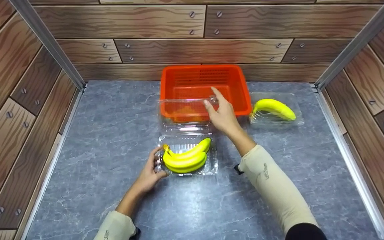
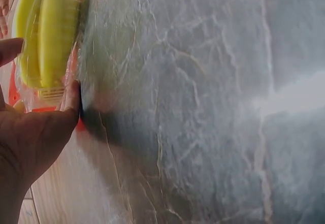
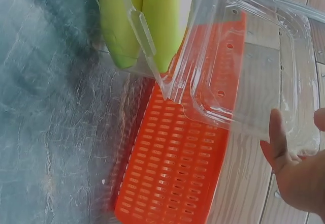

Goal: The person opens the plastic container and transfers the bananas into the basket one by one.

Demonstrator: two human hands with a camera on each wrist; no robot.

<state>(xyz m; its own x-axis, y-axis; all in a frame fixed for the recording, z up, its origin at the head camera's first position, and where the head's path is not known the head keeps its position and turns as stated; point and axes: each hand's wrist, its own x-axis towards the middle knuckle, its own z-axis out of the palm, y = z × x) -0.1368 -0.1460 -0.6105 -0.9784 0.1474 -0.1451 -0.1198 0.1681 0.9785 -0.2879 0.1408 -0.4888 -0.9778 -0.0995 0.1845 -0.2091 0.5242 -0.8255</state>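
Observation:
A clear plastic clamshell box (image 1: 217, 163) lies on the grey table with yellow bananas (image 1: 185, 162) joined at the stem in its base. Its see-through lid (image 1: 165, 125) stands raised at the far side, before the red basket. My left hand (image 1: 150, 173) is at the box's near left corner, thumb and fingers spread along its edges. At the lid's upper right corner is my right hand (image 1: 223, 115), thumb and fingers apart. The right wrist view shows the lid corner by those fingertips (image 3: 277, 127); firm contact is unclear.
The red plastic basket (image 1: 243, 80) stands against the wood-patterned back wall (image 1: 158, 50). Something yellowish shows in it, blurred through the lid. Right of the basket, another clear box (image 1: 297, 100) holds a single banana (image 1: 275, 107). Metal-edged side walls flank the table (image 1: 112, 110).

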